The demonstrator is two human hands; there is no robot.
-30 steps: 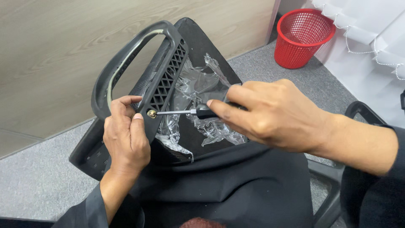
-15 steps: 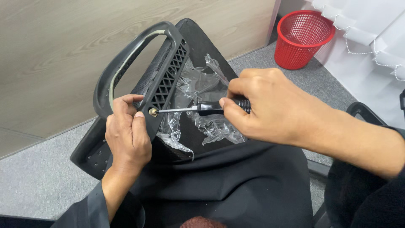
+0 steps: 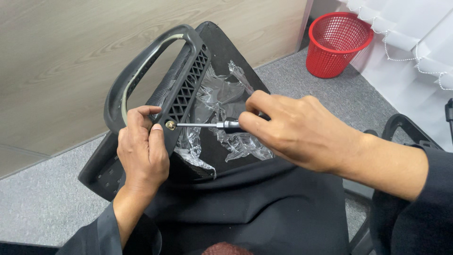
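Note:
A black plastic chair armrest (image 3: pixel 141 61) with a lattice base lies against a black seat part (image 3: pixel 222 52) partly wrapped in clear plastic film (image 3: pixel 214 97). My left hand (image 3: pixel 141 151) grips the lattice base, thumb and fingers beside a brass-coloured screw (image 3: pixel 170 125). My right hand (image 3: pixel 292 130) is closed around the dark handle of a screwdriver (image 3: pixel 207 125), whose thin metal shaft runs left with its tip in the screw head. The parts rest on my lap, covered by dark cloth.
A red mesh waste basket (image 3: pixel 337 42) stands on grey carpet at the upper right. A wood-grain wall panel (image 3: pixel 56 56) fills the upper left. White curtain fabric (image 3: pixel 415 33) hangs at the right, with another black chair arm (image 3: pixel 401 125) below it.
My right hand has shifted its grip on the screwdriver handle and turned a little; the shaft stays on the screw. My left hand has barely moved.

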